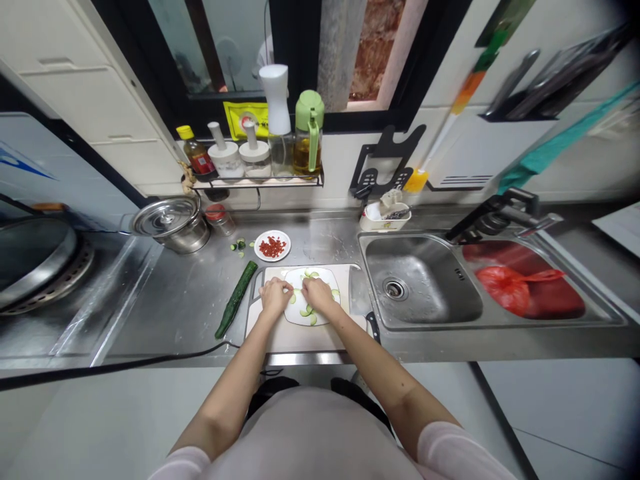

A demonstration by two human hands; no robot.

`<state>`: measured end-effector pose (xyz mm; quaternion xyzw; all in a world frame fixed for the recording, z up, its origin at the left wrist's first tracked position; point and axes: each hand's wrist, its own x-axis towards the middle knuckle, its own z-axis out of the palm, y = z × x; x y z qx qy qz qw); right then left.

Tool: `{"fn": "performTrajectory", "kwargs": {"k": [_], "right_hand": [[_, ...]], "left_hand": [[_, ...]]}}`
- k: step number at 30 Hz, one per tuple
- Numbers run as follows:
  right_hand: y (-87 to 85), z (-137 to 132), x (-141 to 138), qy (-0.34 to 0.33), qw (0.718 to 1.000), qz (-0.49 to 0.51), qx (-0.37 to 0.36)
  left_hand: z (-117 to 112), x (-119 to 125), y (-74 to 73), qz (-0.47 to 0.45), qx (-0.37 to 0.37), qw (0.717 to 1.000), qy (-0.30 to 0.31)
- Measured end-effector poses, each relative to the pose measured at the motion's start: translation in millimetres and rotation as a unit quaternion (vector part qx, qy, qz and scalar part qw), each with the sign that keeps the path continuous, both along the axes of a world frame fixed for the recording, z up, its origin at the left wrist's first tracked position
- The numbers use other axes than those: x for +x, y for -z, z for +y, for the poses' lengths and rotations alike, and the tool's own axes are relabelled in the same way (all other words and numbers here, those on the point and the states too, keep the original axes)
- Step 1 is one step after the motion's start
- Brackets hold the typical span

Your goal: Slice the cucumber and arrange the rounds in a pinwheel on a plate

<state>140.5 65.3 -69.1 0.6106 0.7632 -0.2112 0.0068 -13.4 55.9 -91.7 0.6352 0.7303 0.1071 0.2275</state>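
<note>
Your left hand [275,295] and right hand [318,292] meet over the white plate [326,274] at frame centre. I cannot tell whether they pinch anything. Several cucumber slices [306,311] are laid, and the whole cucumber [237,298] to the left is not yet cut.

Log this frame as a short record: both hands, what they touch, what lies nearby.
Setting: steel kitchen counter beside a sink
Left hand: on the white plate, fingers at the cucumber slices; grip unclear
Right hand: over the same plate and slices; grip unclear
Under plate: cutting board
Left of board: whole cucumber
Behind: small dish of red pieces, lidded pot
Right basin: red bag
</note>
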Motion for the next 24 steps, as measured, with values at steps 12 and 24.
{"fn": "performTrajectory", "kwargs": {"k": [12, 24], "right_hand": [[-8.4, -10.2, 70.3, 0.181, 0.965, 0.164, 0.098], [-2.3, -34.3, 80.7, 0.196, 0.951, 0.216, 0.101]], "left_hand": [[-14.1, -1.8, 2.4, -0.075, 0.078, 0.984, -0.143], [-12.3, 6.0, 1.2, -0.016, 0.032, 0.996, -0.083]]}}
